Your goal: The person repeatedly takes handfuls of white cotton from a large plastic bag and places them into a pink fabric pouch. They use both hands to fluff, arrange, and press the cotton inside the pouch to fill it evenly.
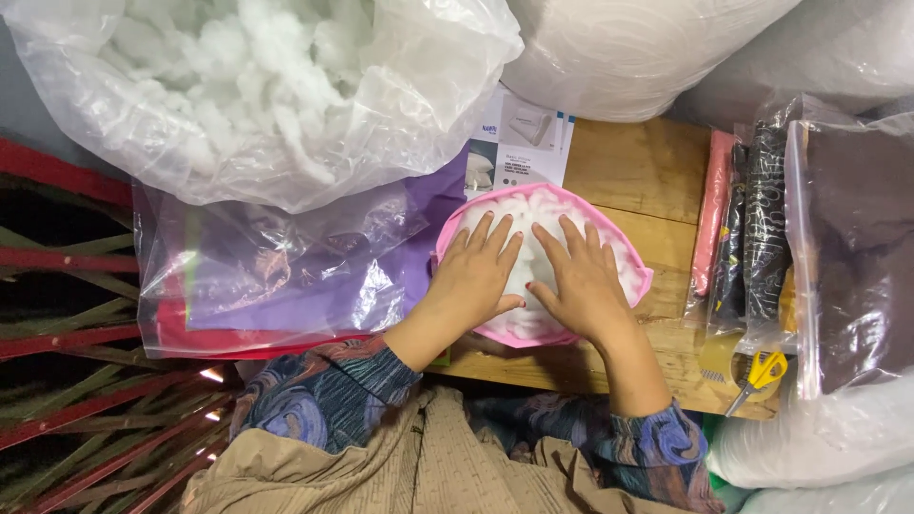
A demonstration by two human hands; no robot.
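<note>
Pink cover pressed flat under both hands

Pink fabric cover [544, 266], stuffed with white fibrefill, lay near the desk's [647, 171] front edge. Left hand [473, 271] and right hand [577, 276] rested side by side on the filling, fingers spread, flat, grasping nothing. Open desk lay behind; scissors [762, 376] sat at the front right corner.

Wooden table [636, 167] with pink stuffed cover [628, 286], clear bags of fabric [286, 276], yellow-handled scissors [762, 373], leaflet [519, 143].
</note>
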